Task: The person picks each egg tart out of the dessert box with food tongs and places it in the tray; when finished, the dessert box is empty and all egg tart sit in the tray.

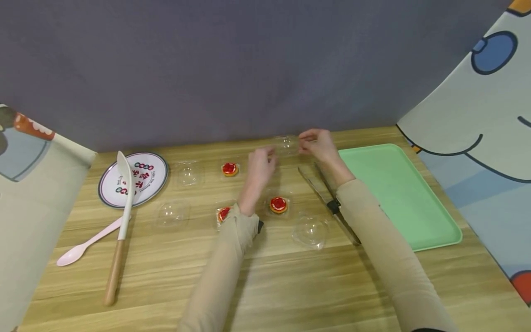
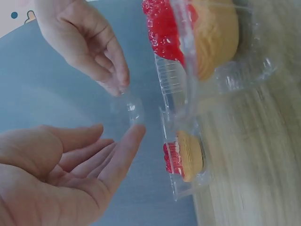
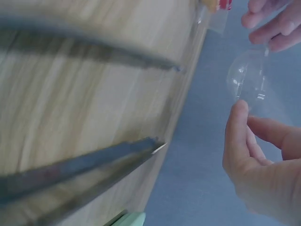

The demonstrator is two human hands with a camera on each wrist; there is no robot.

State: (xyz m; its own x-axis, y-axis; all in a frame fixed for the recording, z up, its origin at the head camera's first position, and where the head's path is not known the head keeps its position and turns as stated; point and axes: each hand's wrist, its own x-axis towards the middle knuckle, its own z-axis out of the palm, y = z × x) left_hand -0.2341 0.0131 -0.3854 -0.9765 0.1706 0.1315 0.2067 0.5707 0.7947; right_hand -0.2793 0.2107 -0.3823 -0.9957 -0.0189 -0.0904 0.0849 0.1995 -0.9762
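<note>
My right hand pinches one side of a clear plastic dome lid between thumb and fingertips, near the table's back edge. On the other side, my left hand meets the lid with its index fingertip. In the left wrist view, that hand's thumb stands apart from its fairly straight fingers. Small red-topped tarts in clear plastic trays lie around the left arm: one tart behind to the left, another tart to the right, and a third tart partly hidden by the sleeve.
More clear lids lie on the table, including a lid near the tongs, which are below my right forearm. A green tray stands at right. At left, a long-handled spoon crosses a plate and a pink spoon.
</note>
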